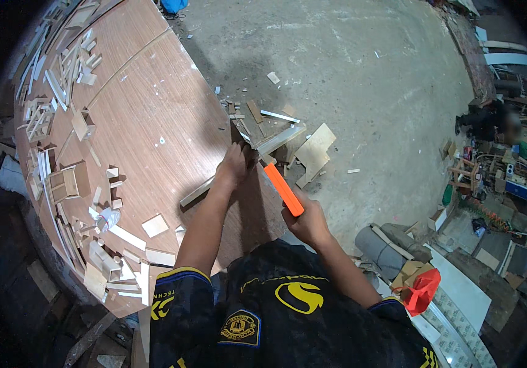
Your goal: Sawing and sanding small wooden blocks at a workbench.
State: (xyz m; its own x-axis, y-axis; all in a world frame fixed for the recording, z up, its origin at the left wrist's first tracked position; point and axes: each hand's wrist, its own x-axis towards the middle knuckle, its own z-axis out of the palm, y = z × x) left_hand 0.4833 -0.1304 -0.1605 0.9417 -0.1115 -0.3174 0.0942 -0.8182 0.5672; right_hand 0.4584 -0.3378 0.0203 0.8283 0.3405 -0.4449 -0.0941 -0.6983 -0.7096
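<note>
At the right edge of the brown table (147,116), my left hand (233,167) is closed over a pale wooden strip (197,191). The strip runs under that hand, and its far end juts out past the table edge over the floor. My right hand (309,222) grips the orange handle of what looks like a hand saw (284,189), held just off the table's side. Its narrow dark front part points at the strip beside my left fingers. Most of the blade is hard to make out, and whether it touches the wood I cannot tell.
Small wooden boxes (69,182), loose strips (67,80) and a roll of clear tape (107,219) lie along the table's left side. Wood offcuts (315,150) litter the concrete floor by the table edge. A red bag (422,291) and grey roll (381,250) are at lower right.
</note>
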